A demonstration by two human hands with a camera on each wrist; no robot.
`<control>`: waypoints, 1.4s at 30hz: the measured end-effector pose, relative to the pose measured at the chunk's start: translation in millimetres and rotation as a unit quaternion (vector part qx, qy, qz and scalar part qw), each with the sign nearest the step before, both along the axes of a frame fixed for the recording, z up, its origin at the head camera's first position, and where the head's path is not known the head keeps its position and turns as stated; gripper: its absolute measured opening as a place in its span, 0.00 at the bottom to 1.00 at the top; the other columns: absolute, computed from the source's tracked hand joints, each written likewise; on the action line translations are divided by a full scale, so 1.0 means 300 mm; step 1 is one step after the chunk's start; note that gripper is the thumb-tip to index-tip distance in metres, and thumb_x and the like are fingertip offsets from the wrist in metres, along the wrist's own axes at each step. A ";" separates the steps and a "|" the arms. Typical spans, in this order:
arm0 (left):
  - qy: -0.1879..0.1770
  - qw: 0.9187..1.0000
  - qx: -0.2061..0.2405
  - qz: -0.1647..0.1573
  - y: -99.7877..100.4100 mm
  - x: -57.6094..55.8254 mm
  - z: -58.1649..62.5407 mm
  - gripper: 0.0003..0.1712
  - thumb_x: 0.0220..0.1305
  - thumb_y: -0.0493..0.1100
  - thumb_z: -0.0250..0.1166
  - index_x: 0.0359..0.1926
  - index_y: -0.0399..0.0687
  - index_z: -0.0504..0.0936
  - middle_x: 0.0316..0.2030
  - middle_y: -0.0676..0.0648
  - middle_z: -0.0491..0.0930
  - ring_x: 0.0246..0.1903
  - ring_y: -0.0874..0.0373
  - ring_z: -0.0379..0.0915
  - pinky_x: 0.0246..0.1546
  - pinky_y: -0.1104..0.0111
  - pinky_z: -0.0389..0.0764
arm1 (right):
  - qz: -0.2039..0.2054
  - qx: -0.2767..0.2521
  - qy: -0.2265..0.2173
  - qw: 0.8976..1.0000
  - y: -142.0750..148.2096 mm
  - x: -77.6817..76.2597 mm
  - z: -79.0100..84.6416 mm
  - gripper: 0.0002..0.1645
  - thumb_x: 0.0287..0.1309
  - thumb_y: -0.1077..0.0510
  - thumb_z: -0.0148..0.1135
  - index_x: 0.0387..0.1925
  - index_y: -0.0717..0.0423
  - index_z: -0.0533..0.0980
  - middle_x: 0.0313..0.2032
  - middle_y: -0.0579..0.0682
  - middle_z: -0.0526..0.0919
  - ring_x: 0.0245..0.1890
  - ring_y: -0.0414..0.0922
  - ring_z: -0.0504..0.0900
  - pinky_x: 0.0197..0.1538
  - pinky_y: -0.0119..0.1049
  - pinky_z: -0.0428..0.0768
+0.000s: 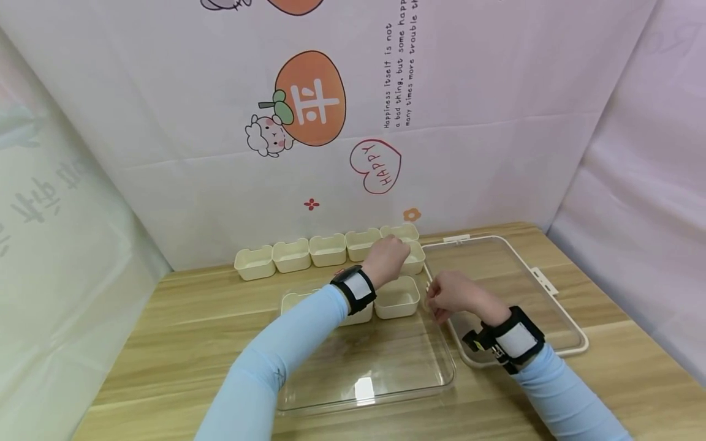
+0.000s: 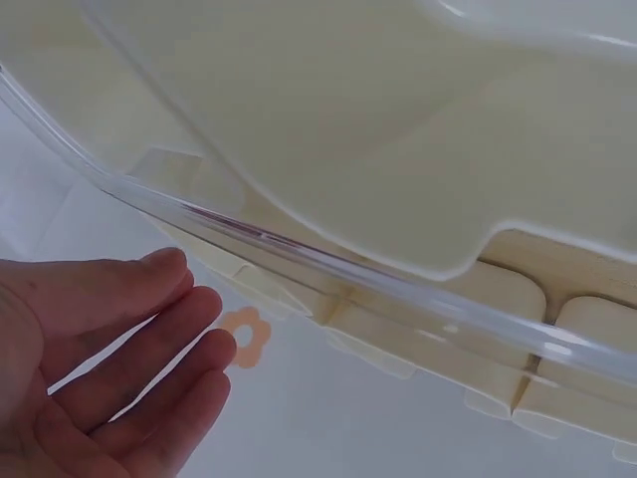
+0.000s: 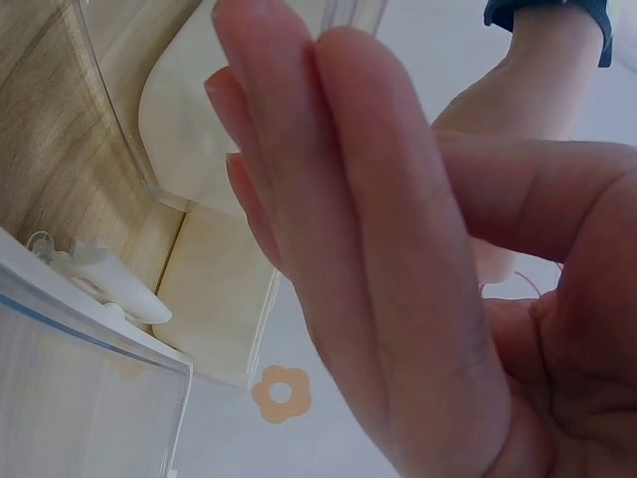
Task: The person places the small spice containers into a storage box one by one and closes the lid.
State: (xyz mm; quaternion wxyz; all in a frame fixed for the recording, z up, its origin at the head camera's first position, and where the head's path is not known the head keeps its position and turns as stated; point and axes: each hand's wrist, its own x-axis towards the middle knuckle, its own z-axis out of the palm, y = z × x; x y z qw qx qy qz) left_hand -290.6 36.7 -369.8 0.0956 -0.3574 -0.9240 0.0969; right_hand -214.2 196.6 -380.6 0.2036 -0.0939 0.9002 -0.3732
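Observation:
A clear shallow box (image 1: 380,358) sits mid-table, with cream small bins inside along its back part. My left hand (image 1: 388,260) is over the box's back edge, and its forearm partly hides one bin (image 1: 358,316). In the left wrist view, the left hand (image 2: 129,358) has loosely bent fingers and nothing between them, beside the box's clear rim (image 2: 299,254). My right hand (image 1: 459,294) is at the box's right side, close to a cream bin (image 1: 397,299). The right wrist view shows that hand's fingers (image 3: 368,239) nearly straight, with no held object visible.
More cream bins (image 1: 291,255) stand in a row along the back, against the printed cloth (image 1: 469,171). A clear lid with a white frame (image 1: 562,327) lies to the right, partly under my right hand. Wood tabletop (image 1: 182,343) shows at left.

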 end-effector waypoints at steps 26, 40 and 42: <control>-0.016 0.999 -0.052 0.002 0.007 -0.035 -0.033 0.07 0.64 0.36 0.58 0.38 0.47 0.83 0.35 0.50 0.84 0.34 0.59 0.81 0.32 0.69 0.82 | -0.007 0.001 -0.003 1.000 -0.002 -0.002 -0.006 0.06 0.54 0.68 0.56 0.32 0.70 0.78 0.25 0.59 0.84 0.21 0.46 0.85 0.29 0.36 0.83; -0.042 0.999 -0.025 0.008 0.005 -0.044 -0.053 0.08 0.63 0.34 0.58 0.37 0.46 0.83 0.34 0.49 0.84 0.34 0.58 0.81 0.32 0.69 0.82 | -0.006 -0.010 -0.008 1.000 -0.001 -0.007 -0.008 0.07 0.54 0.69 0.56 0.31 0.72 0.77 0.23 0.58 0.83 0.20 0.46 0.85 0.28 0.37 0.83; -0.039 0.999 -0.026 0.008 0.005 -0.044 -0.054 0.08 0.63 0.35 0.58 0.37 0.46 0.83 0.34 0.49 0.84 0.34 0.58 0.81 0.31 0.68 0.82 | -0.005 -0.009 -0.007 1.000 0.000 -0.008 -0.009 0.07 0.54 0.69 0.55 0.31 0.71 0.77 0.23 0.58 0.83 0.20 0.46 0.85 0.28 0.37 0.83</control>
